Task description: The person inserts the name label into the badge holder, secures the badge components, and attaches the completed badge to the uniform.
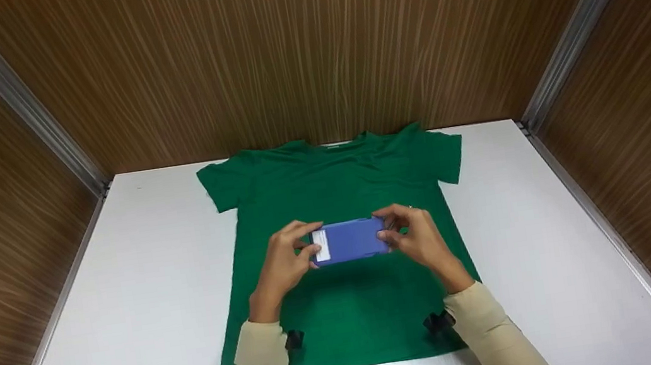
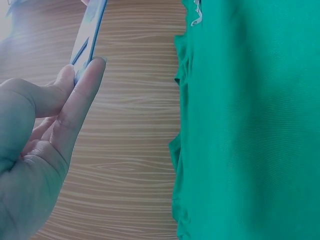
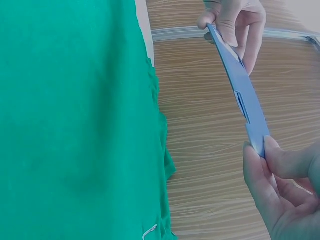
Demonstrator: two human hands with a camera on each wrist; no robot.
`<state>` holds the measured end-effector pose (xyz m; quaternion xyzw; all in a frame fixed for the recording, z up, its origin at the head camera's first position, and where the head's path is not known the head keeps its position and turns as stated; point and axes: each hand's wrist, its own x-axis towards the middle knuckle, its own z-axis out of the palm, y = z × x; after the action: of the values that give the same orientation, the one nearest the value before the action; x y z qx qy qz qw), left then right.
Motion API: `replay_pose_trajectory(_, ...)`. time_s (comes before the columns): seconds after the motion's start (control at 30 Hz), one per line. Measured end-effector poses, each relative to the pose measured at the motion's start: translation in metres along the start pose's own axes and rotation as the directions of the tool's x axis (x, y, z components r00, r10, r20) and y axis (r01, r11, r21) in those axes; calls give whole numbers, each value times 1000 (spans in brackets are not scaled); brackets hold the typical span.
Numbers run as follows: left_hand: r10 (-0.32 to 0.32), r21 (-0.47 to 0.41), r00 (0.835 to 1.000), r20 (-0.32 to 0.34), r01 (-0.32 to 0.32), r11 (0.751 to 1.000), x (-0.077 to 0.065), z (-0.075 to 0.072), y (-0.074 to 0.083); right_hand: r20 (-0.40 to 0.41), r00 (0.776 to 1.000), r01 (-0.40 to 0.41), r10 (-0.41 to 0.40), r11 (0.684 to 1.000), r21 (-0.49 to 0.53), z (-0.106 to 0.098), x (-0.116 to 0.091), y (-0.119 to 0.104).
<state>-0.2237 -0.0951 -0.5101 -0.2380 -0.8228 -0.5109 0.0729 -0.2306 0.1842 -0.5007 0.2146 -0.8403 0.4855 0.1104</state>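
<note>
A flat, blue rectangular case [image 1: 349,241] with a white label at its left end is held level above a green T-shirt [image 1: 355,305]. My left hand [image 1: 285,258] pinches the labelled end between thumb and fingers. At the opposite end, my right hand [image 1: 419,236] grips the case the same way. Seen edge-on in the right wrist view, the case [image 3: 242,90] is thin, with a slot along its side. The shirt lies spread out on the table, collar away from me and short sleeves out to both sides.
The white table [image 1: 144,297] shows on both sides of the shirt. Brown wood-grain panels [image 1: 307,51] stand at the back and sides, with metal strips [image 1: 20,98] in the corners. Black wrist devices [image 1: 439,322] hang by the beige sleeves [image 1: 492,324].
</note>
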Motion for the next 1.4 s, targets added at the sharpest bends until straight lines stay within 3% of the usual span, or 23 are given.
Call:
replay_pose_trajectory(0.47, -13, -17, 1000, 15, 14, 1000, 0, 2, 0, 18, 1000, -18, 17, 998, 52, 1, 0, 2)
replay_pose_trajectory(1.17, -23, 8, 999, 23, 23, 1000, 0, 3, 1, 17, 999, -52, 51, 998, 25, 6, -1, -2)
replay_pose_trajectory(1.4, -23, 4, 999, 26, 23, 1000, 0, 3, 2, 35, 999, -21, 20, 999, 29, 0, -3, -33)
